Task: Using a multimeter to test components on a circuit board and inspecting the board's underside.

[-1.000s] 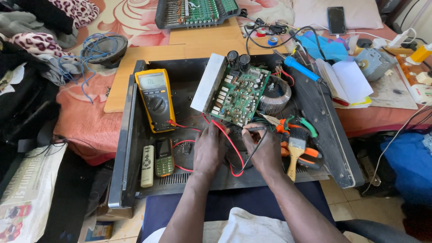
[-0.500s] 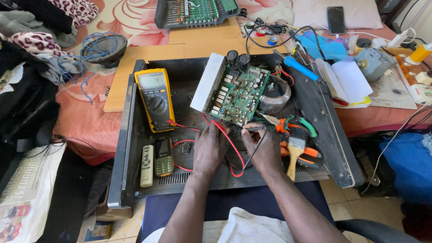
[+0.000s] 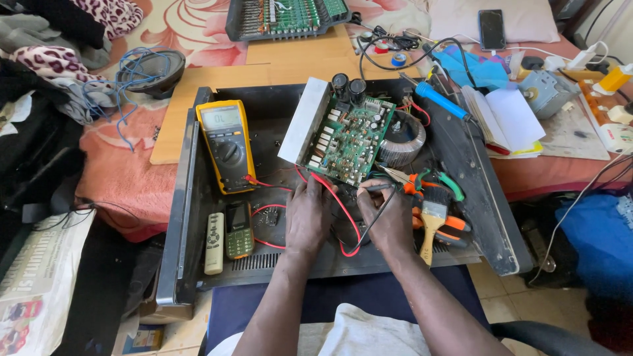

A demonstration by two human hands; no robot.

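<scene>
A green circuit board (image 3: 348, 140) with a metal heat sink (image 3: 304, 120) stands tilted inside an open black chassis (image 3: 186, 217). My left hand (image 3: 310, 214) pinches the red probe lead (image 3: 330, 188) at the board's near edge. My right hand (image 3: 386, 214) grips the black probe (image 3: 377, 188), its tip pointing left at the same edge. A yellow multimeter (image 3: 226, 145) lies to the left, with red and black wires running from it to my hands.
A round transformer (image 3: 403, 140) sits right of the board. Pliers (image 3: 432, 184) and a paintbrush (image 3: 432, 221) lie by my right hand. A remote (image 3: 213, 242) and small phone (image 3: 239, 229) rest at the left. A blue soldering iron (image 3: 438, 100), notebook (image 3: 506, 120) and speaker (image 3: 150, 71) lie farther off.
</scene>
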